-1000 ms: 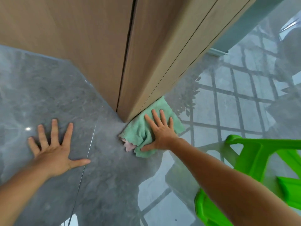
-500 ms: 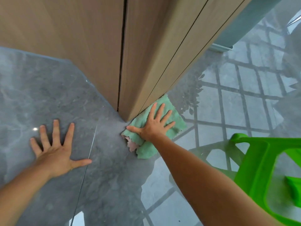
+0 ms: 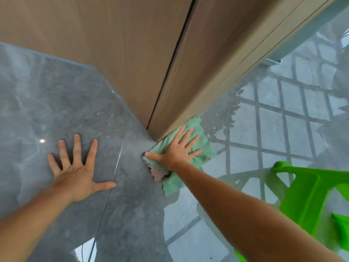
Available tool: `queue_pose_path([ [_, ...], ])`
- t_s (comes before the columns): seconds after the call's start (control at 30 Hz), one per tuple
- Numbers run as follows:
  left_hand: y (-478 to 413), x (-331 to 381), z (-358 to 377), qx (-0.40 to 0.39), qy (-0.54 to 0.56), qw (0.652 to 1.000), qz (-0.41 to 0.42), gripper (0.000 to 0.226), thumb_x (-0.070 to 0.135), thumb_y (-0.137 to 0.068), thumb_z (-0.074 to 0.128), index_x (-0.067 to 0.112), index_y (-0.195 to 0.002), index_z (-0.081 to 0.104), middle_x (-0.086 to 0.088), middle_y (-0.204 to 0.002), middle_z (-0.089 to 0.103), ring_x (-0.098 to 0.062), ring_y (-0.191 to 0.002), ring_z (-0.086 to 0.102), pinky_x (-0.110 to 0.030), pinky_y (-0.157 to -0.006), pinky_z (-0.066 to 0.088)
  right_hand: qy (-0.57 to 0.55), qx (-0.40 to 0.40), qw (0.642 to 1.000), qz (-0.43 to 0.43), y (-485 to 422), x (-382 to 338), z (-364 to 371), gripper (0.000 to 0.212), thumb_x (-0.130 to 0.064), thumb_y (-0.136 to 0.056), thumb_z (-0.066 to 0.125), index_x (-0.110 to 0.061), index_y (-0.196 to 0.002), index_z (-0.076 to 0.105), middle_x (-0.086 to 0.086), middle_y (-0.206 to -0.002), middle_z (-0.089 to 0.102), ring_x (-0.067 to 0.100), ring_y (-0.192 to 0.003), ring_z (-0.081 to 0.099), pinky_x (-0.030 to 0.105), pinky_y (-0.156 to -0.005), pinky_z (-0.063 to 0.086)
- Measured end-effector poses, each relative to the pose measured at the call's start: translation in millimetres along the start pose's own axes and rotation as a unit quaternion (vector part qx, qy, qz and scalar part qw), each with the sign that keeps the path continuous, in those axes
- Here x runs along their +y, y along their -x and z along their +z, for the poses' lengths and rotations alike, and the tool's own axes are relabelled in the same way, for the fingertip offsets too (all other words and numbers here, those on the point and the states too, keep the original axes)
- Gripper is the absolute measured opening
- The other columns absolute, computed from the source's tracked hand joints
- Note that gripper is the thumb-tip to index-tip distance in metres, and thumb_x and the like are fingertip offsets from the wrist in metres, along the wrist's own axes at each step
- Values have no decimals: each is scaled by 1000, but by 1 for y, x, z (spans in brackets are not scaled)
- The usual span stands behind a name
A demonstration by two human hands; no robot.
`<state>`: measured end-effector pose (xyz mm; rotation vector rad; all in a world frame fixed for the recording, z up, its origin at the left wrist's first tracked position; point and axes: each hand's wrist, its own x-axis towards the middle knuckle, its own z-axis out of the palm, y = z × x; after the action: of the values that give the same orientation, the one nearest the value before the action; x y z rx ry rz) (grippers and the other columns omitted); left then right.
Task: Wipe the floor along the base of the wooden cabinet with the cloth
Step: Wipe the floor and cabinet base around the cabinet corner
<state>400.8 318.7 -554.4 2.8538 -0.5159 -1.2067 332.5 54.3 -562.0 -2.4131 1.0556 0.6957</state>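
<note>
A light green cloth (image 3: 204,146) with a pink patch lies on the glossy grey floor (image 3: 62,103), pushed against the corner of the wooden cabinet (image 3: 132,53). My right hand (image 3: 176,150) presses flat on the cloth with fingers spread, fingertips touching the cabinet's base on its right side. Far to the left, my left hand (image 3: 75,167) rests flat on the bare floor with fingers spread, holding nothing.
A bright green plastic stool (image 3: 309,188) stands at the lower right, close to my right forearm. The floor to the right reflects a window grid. A thin tile joint (image 3: 113,178) runs beside my left thumb. A pale green wall (image 3: 294,40) meets the cabinet at upper right.
My right hand has slid the cloth slightly forward along the cabinet's right side and turned so the fingers point at the base. My left hand stays planted.
</note>
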Motion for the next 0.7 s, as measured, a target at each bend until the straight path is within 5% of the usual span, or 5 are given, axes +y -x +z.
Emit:
queue_pose_path([
  [0.17, -5, -3, 5, 17, 7, 1000, 7, 145, 109, -26, 20, 40, -132, -51, -4, -138, -65, -42, -134, -50, -66, -111, -20, 45, -24, 995, -89, 55, -27, 59, 163, -101, -25, 37, -15, -134, -48, 19, -152, -41, 42, -126, -52, 75, -96, -25],
  [0.27, -8, -9, 9, 46, 18, 999, 20, 146, 108, -26, 29, 44, -131, -50, -1, -140, -64, -36, -127, -59, -64, -112, -22, 128, -25, 964, -233, 78, -30, 80, 158, -97, -38, 54, -23, -145, -36, 16, -152, -41, 43, -133, -47, 74, -93, -32],
  [0.43, -8, -49, 13, 154, 7, 987, 36, 141, 107, -35, 28, 43, -155, -11, -5, -166, -25, -46, -151, -12, -63, -118, 1, 252, -2, 868, -429, 58, -48, 65, 136, -92, -53, 54, -32, -154, -15, 7, -165, -18, 38, -146, -25, 69, -110, -15],
  [0.57, -5, -79, 16, 211, 69, 970, -101, 122, 102, -56, 26, 37, -156, 2, -11, -169, -5, -55, -148, -2, -70, -115, 6, 259, 16, 860, -440, 1, -100, 32, 114, -93, -64, 42, -45, -151, -13, -1, -164, -22, 35, -146, -27, 67, -114, -8],
  [0.7, -10, -80, 27, 254, 30, 961, -106, 114, 95, -67, 24, 27, -158, 11, -19, -167, 10, -55, -149, 3, -74, -113, 6, 213, 47, 880, -423, -30, -150, 32, 111, -95, -64, 39, -49, -151, -11, 2, -164, -24, 37, -145, -30, 61, -115, -16],
])
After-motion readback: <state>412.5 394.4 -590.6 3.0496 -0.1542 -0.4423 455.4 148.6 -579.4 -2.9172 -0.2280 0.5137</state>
